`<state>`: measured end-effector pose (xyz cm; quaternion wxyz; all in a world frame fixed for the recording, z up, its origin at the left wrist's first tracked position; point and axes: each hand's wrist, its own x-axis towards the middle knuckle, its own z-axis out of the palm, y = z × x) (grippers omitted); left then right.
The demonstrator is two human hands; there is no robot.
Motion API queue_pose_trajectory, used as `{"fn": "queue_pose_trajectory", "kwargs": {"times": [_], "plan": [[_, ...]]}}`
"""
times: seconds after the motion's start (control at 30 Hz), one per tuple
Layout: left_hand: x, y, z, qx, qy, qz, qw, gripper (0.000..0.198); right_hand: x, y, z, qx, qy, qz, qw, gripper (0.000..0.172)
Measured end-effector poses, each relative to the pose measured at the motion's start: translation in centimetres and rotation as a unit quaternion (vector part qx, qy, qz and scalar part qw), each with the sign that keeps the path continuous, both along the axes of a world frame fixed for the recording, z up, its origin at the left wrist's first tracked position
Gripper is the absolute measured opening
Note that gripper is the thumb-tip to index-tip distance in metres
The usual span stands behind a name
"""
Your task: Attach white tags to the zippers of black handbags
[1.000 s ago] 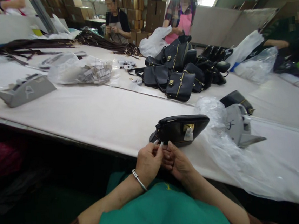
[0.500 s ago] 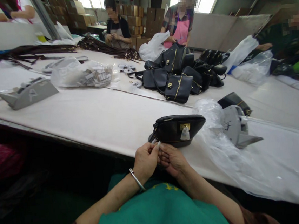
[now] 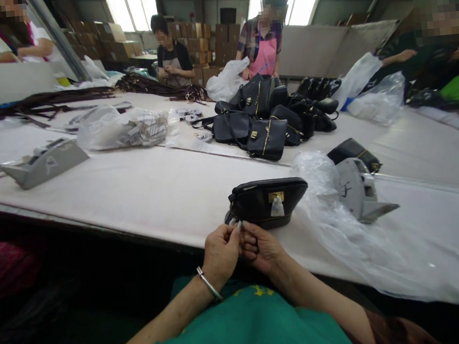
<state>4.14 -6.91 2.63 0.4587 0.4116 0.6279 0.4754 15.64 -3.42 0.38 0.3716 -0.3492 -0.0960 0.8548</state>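
While a small white piece (image 3: 240, 225) is being pinched between the thumb and forefinger of the left hand (image 3: 223, 253), the right hand (image 3: 264, 247) is being held close against it, its fingers curled together; whether the piece is also being gripped by the right fingertips is not being shown clearly enough to tell. A silver bangle (image 3: 209, 285) is being worn on the left wrist. Between one and two o'clock from the hands, a black bag (image 3: 253, 207) is being supported by the pale-covered table (image 3: 153, 184), its lower left corner lying just beside the fingertips. On its front, a gold-coloured plate (image 3: 275, 195) is being partly covered by a pale translucent tab (image 3: 277, 208). Crumpled clear plastic (image 3: 315, 177) is being spread from two o'clock towards four, beside a grey tape dispenser (image 3: 351, 195); a second grey dispenser (image 3: 54, 166) is being seen at ten. Pale slips are being held in a clear plastic pouch (image 3: 128, 130) between ten and eleven. At one o'clock, heaped black bags (image 3: 267, 138) are being overlooked by a person in a pink apron (image 3: 265, 57).
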Motion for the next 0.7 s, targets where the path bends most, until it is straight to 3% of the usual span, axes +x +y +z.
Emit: {"fn": "queue_pose_trajectory", "kwargs": {"times": [0.27,0.37,0.43,0.53,0.6,0.7], "plan": [[0.2,0.1,-0.4,0.003,0.044,-0.008,0.999,0.035,0.0,0.0,-0.1,0.050,0.000,0.016,0.999,0.032],[-0.8,0.2,0.0,0.018,0.113,-0.055,0.992,0.036,0.6,-0.3,0.1,0.056,-0.021,0.033,0.998,0.029],[-2.3,0.6,0.6,0.046,0.190,-0.081,0.977,0.036,1.5,-0.8,0.1,0.060,-0.045,0.044,0.996,0.027],[-4.5,2.1,2.2,0.116,0.271,-0.028,0.955,0.034,3.4,-1.8,-0.1,0.065,-0.073,0.044,0.994,0.041],[-5.2,3.8,3.3,0.170,0.283,-0.011,0.944,0.047,4.5,-2.6,-0.1,0.074,-0.085,0.038,0.993,0.044],[-4.4,6.6,4.6,0.206,0.233,-0.091,0.946,0.070,5.8,-3.7,0.2,0.104,-0.103,0.040,0.988,0.040]]}}
